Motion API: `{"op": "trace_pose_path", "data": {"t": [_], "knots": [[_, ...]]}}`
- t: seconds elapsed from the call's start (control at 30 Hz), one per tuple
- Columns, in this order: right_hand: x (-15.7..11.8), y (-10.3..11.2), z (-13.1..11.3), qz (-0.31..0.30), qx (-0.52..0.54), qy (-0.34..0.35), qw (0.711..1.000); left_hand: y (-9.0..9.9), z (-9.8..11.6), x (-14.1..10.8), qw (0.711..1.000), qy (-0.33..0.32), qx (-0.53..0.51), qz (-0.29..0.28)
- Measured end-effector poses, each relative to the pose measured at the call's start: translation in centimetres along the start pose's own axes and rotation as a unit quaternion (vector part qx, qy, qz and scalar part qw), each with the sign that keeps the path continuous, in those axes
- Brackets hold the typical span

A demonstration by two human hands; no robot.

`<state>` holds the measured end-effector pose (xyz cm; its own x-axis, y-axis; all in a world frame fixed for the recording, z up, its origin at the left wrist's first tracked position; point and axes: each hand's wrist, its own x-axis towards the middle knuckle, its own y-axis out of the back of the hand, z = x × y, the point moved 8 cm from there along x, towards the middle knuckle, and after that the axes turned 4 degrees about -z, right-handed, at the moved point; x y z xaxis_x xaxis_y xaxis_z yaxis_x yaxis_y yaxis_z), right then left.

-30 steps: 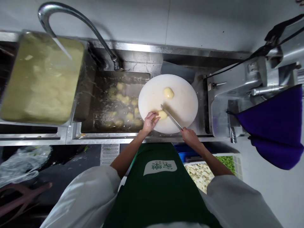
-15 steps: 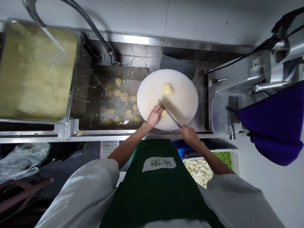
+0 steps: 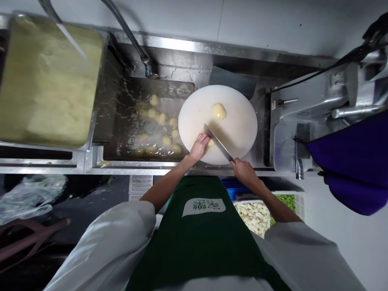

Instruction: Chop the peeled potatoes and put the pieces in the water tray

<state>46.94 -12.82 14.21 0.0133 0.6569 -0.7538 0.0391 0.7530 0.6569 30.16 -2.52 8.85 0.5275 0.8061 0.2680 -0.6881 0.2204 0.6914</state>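
Note:
On a round white cutting board (image 3: 239, 133) my left hand (image 3: 199, 147) grips a peeled potato (image 3: 211, 143), mostly hidden behind my fingers and the blade. My right hand (image 3: 244, 171) is wrapped round the handle of a kitchen knife (image 3: 220, 145). Its blade slants up and left across the potato, close to my left fingertips. Farther back on the board lies another peeled potato (image 3: 218, 111), apart from both hands.
Left of the board, a sink basin (image 3: 169, 83) holds water and several peeled potatoes (image 3: 161, 118). A curved tap (image 3: 60, 24) pours into a large metal container (image 3: 91, 109). A machine (image 3: 281, 125) with a purple cloth (image 3: 348, 161) stands right. A crate (image 3: 300, 204) of vegetables sits below.
The whole view has shifted slightly. My hands, the knife and the potatoes on the board keep nearly the same places relative to the board.

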Motion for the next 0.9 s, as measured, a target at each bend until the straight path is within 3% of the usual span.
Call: {"op": "trace_pose_path", "data": {"t": [0.4, 0.6, 0.9], "knots": [[0.3, 0.6, -1.1, -0.018, 0.008, 0.0, 1.0, 0.2, 0.1, -0.8, 1.0, 0.008, 0.009, 0.022], [0.0, 0.7, -1.6, -0.003, -0.01, -0.004, 1.0, 0.0, -0.5, -1.4, 0.999, 0.042, 0.026, 0.019], [-0.1, 1.2, -2.6, 0.001, -0.011, -0.002, 1.0, -0.2, -0.9, -1.9, 0.999, 0.037, 0.015, 0.026]]}}
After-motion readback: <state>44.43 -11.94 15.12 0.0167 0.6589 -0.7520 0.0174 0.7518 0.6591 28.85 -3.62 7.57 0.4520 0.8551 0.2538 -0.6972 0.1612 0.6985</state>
